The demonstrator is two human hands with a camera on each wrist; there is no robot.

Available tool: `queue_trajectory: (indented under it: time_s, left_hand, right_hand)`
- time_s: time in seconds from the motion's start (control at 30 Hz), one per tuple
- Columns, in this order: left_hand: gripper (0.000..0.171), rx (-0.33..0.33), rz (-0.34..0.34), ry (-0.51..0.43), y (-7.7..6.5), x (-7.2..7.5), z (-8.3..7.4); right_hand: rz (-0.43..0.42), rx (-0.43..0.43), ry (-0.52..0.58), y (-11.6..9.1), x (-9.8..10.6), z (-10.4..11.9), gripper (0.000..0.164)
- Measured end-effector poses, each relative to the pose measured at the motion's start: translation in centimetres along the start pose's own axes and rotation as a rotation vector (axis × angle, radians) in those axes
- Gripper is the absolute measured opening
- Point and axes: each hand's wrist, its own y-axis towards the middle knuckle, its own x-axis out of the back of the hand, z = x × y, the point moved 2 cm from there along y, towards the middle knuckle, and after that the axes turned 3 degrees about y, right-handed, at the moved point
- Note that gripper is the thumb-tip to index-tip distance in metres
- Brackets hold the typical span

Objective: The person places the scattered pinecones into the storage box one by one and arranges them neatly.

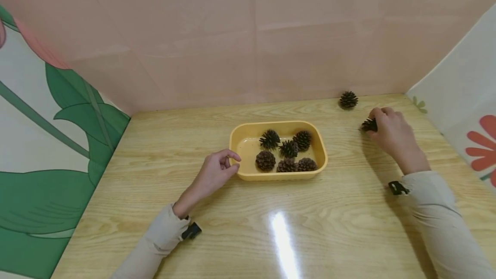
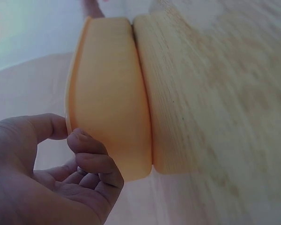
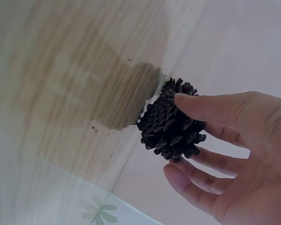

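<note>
A yellow plastic tray (image 1: 279, 176) stands mid-table with several brown pine cones in it, one of them a round pine cone (image 1: 265, 160) near the front. My left hand (image 1: 217, 169) is at the tray's left end; the left wrist view has thumb and forefinger pinching the rim (image 2: 71, 101). Off to the right, my right hand (image 1: 393, 134) grips a dark pine cone (image 1: 369, 125). Seen from the right wrist, the thumb lies on the scales of this pine cone (image 3: 166, 124), and the fingers curl behind it.
Another pine cone (image 1: 348, 99) sits on the wooden table (image 1: 286, 210) by the back edge, behind my right hand. A pink panel (image 1: 252, 46) rises along the back. Printed side panels (image 1: 465, 111) with flowers and leaves border the table left and right.
</note>
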Motion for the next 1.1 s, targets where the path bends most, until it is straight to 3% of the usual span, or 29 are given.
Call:
queue_trajectory:
  time_s: [0.37, 1.1]
  left_hand:
    - [0.015, 0.002, 0.000, -0.018, 0.0, -0.1, -0.1]
    - [0.015, 0.005, 0.002, -0.031, -0.1, 0.0, -0.2]
  right_hand:
    - [-0.020, 0.024, -0.030, 0.1, 0.5, 0.3, 0.046]
    - [-0.098, 0.143, 0.055, -0.5, 3.5, 6.5, 0.043]
